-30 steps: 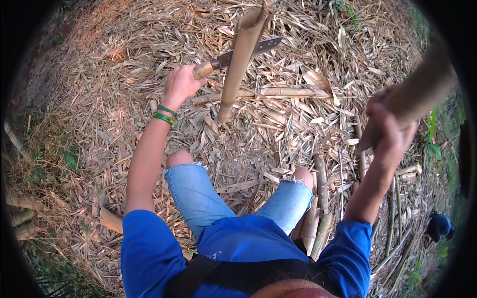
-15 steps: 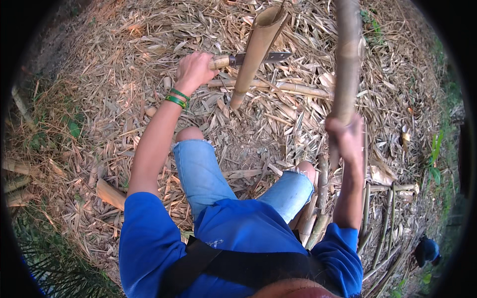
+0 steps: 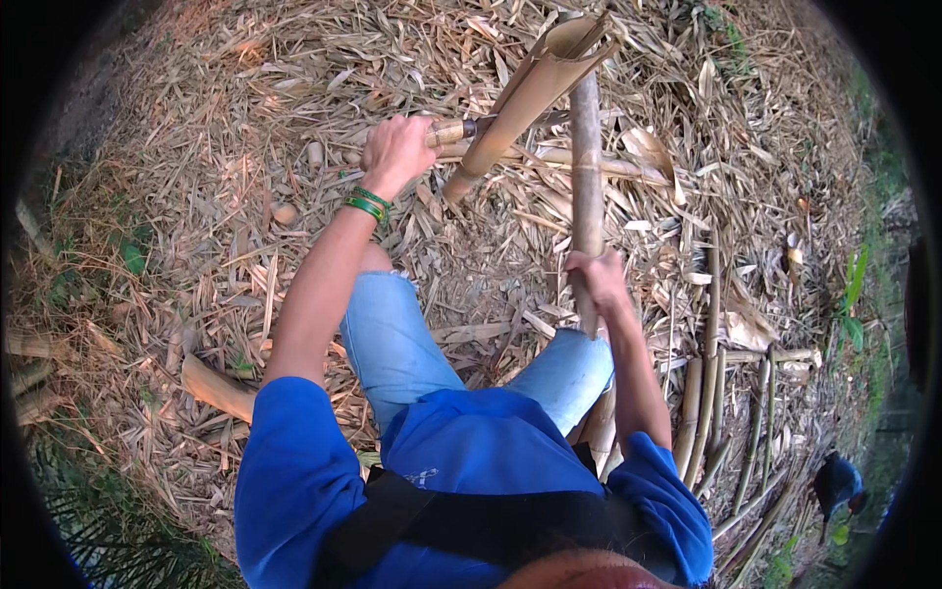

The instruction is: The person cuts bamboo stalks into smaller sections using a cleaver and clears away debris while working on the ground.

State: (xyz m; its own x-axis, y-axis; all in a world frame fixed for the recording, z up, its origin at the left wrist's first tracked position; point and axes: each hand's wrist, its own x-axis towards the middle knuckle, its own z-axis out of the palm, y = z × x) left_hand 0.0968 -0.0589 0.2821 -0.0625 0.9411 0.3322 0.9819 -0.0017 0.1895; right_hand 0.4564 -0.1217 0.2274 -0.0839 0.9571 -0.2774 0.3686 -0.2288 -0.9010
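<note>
The left hand point(image 3: 400, 152) is closed round the handle of the knife point(image 3: 448, 132), whose blade shows on both sides of the bamboo point(image 3: 510, 118), a tube split at its upper end, leaning rightward in front of the legs point(image 3: 394, 329). Well apart from it, the right hand point(image 3: 601, 279) is wrapped round the lower part of a stick point(image 3: 586, 172); I cannot tell whether the stick touches the blade. Good work here calls for a firm, level grip on the handle, blows square on the blade's protruding end, and left fingers well clear of the stick. The ground point(image 3: 471, 265) is strewn with dry leaves and chips, probably loose footing for the bamboo, with poles point(image 3: 713, 319) lying at the right and green plants point(image 3: 857, 285) beyond, all outdoors.
</note>
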